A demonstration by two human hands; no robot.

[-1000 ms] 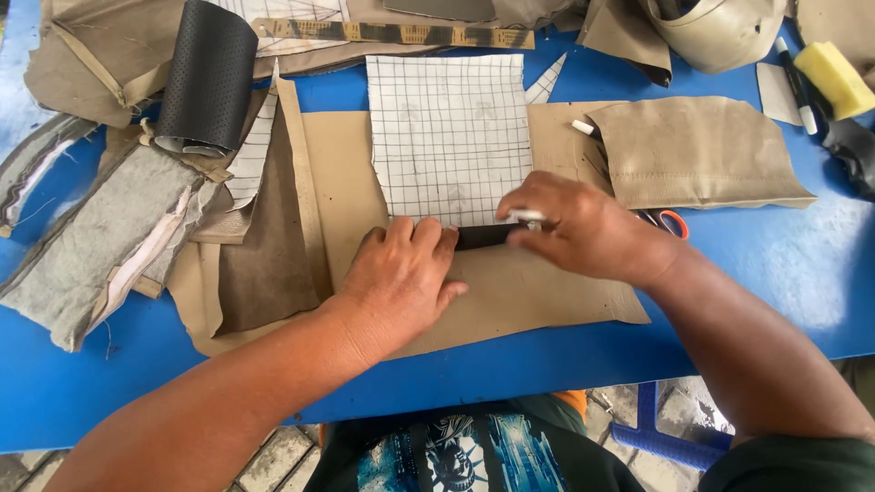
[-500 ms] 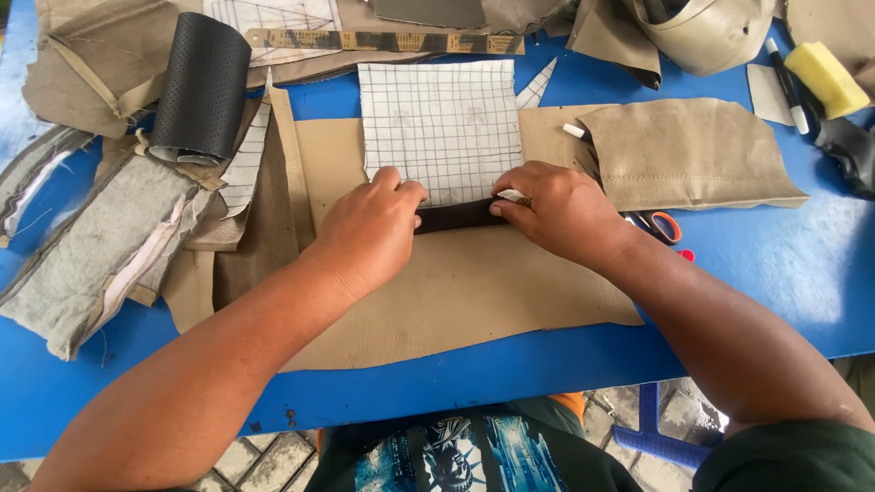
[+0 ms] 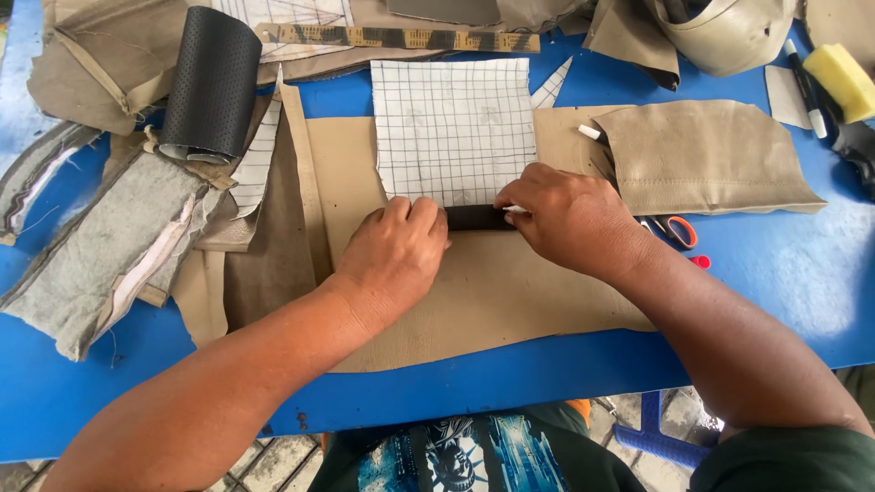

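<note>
Just left of frame centre your left hand (image 3: 394, 258) lay flat, fingers together, pressing the dark strip (image 3: 474, 217) at the lower edge of the gridded pattern sheet (image 3: 453, 128) onto the tan leather (image 3: 492, 292), while your right hand (image 3: 570, 221) pinched a white chalk piece (image 3: 516, 210) against that strip's right end.

Bright, even daylight; sharp focus, soft shadows.

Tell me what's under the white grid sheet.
The white grid sheet lies on a tan leather piece, its top edge over the blue table. A dark strip shows at its lower edge; how far that runs underneath is hidden.
</note>
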